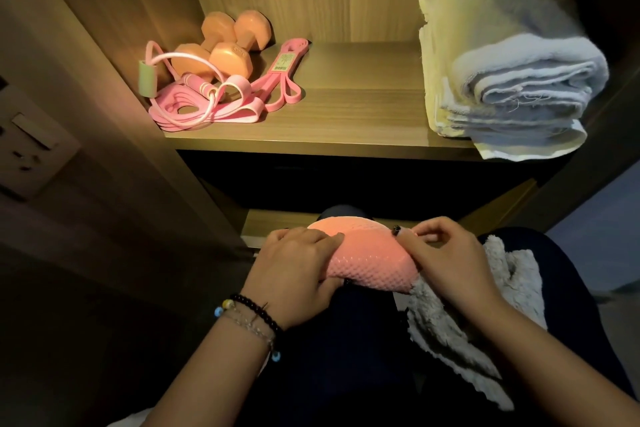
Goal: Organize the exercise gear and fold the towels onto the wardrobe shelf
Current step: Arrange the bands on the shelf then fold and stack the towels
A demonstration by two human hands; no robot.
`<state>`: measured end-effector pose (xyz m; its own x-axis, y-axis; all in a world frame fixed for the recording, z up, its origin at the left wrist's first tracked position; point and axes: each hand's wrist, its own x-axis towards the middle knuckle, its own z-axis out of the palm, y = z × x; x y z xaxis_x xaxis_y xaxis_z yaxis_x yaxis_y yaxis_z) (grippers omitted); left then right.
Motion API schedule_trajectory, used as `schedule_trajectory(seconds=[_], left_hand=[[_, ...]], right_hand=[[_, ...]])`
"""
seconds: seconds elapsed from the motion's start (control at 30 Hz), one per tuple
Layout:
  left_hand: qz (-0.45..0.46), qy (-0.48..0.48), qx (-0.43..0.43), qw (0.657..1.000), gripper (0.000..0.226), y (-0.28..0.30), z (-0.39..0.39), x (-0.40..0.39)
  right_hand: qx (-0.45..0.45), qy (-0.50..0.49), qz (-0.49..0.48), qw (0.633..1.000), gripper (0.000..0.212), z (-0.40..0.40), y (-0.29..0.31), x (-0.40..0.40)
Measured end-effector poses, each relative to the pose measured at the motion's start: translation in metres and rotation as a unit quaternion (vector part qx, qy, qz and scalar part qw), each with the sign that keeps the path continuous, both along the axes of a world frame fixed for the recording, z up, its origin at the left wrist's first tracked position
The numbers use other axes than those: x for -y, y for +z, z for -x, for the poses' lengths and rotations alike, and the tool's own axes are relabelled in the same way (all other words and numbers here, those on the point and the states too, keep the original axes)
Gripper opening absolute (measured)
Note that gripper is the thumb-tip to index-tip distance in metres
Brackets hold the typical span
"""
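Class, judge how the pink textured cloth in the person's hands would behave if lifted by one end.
The pink cloth probably flops: it already bends between the left hand and right hand. Likely light. Its bumpy weave should resist slipping.

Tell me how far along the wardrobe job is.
Done: dumbbells and pink bands sit at the shelf's left, folded towels stacked right. In hand: both hands, left and right, grip a pink textured pad. Left: shelving it and folding the fluffy grey towel on the lap.
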<state>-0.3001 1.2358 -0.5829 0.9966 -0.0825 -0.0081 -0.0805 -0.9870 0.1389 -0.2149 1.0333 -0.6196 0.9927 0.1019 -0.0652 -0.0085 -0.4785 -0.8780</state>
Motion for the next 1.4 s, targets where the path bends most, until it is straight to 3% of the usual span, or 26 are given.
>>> schedule_trajectory(seconds=[0.13,0.27,0.33,0.43,0.5,0.63,0.83,0.97,1.07,1.23,1.3,1.4], left_hand=[[0.025,0.005,-0.049,0.998,0.037,0.007,-0.024,-0.007],[0.163,0.080,-0.130,0.975,0.040,0.010,-0.045,-0.018],[0.250,0.122,-0.139,0.950,0.043,0.009,-0.048,-0.023],[0.337,0.184,-0.101,0.918,0.035,0.003,-0.040,-0.022],[0.367,0.208,-0.057,0.905,0.019,-0.001,-0.030,-0.018],[0.461,0.201,0.001,0.864,0.021,0.003,-0.015,-0.006],[0.644,0.189,0.031,0.741,0.032,0.017,-0.006,0.022],[0.762,0.203,-0.004,0.615,0.038,0.023,-0.004,0.030],[0.832,0.167,-0.039,0.528,0.039,0.025,-0.003,0.042],[0.887,0.147,-0.085,0.430,0.091,0.020,-0.004,0.047],[0.899,0.144,-0.095,0.402,0.095,0.018,-0.003,0.045],[0.905,0.119,-0.099,0.395,0.079,0.017,-0.002,0.040]], right_hand=[[0.025,-0.018,-0.034,0.999,0.022,0.005,0.007,0.011],[-0.040,0.026,-0.053,0.997,0.018,0.017,0.010,0.012],[-0.066,0.000,-0.073,0.995,0.018,0.018,0.007,0.009],[-0.096,-0.038,-0.104,0.989,0.022,0.016,0.007,0.004],[-0.113,-0.003,-0.108,0.988,0.017,0.017,0.009,-0.001],[-0.106,0.068,-0.118,0.985,0.013,0.024,0.018,-0.018],[-0.103,0.085,-0.199,0.971,0.025,0.025,0.052,-0.020],[-0.137,0.089,-0.226,0.960,0.039,0.021,0.073,-0.009],[-0.183,0.093,-0.281,0.937,0.032,0.013,0.084,-0.003],[-0.091,0.112,-0.187,0.972,0.023,0.006,0.081,-0.009],[-0.074,0.116,-0.174,0.975,0.025,0.006,0.080,-0.011],[-0.095,0.128,-0.175,0.972,0.027,0.007,0.082,-0.016]])
